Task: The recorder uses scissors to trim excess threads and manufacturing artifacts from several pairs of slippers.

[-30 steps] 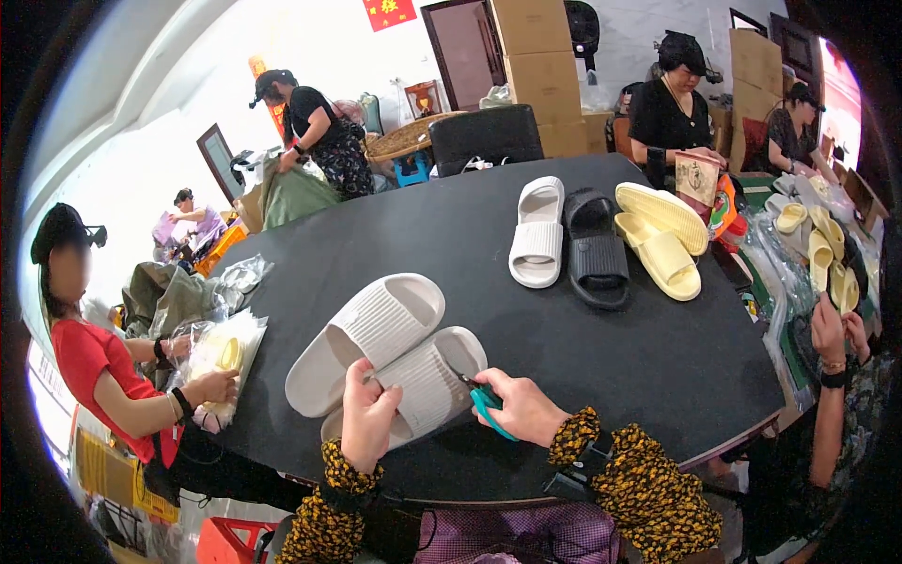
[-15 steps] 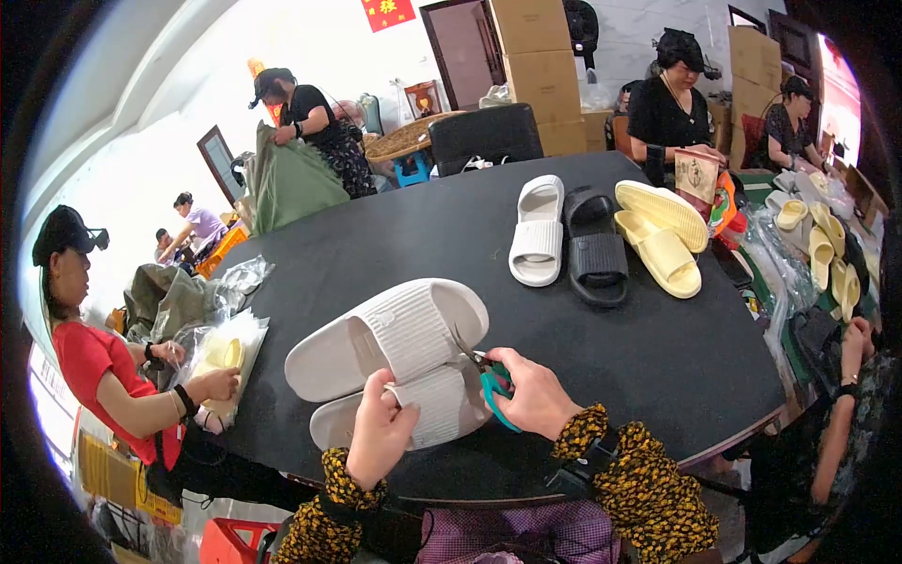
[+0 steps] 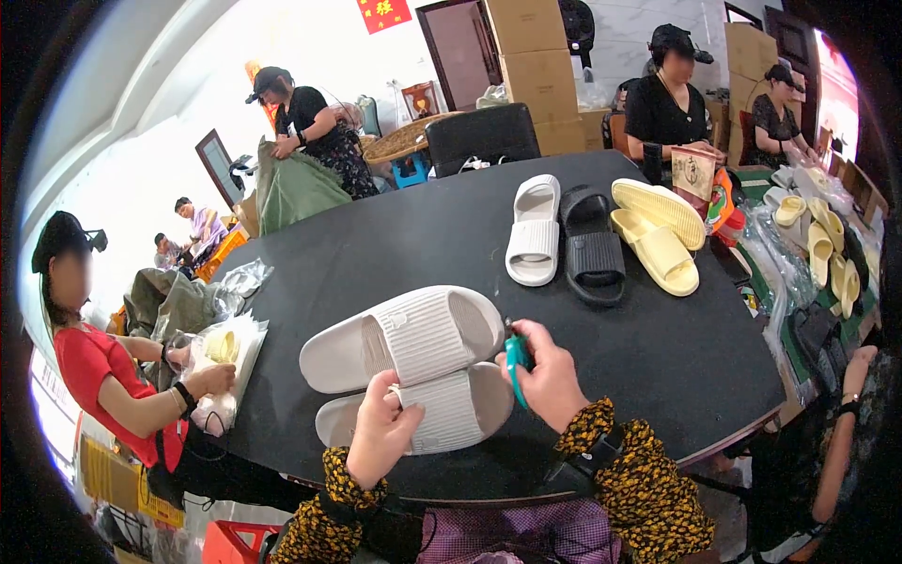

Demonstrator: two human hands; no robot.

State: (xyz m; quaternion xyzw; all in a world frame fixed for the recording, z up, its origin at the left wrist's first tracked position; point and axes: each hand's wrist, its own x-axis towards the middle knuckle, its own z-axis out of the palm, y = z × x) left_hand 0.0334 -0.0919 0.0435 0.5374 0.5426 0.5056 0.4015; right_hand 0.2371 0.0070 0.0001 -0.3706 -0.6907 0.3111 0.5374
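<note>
White wall beyond black chair

The left grip pinches the strap of the near light-grey slide sandal; its mate lies right beside it. By their open toes, the right grip holds teal-handled scissors. White, black and paired yellow slides occupy the black bench's far side.
</note>
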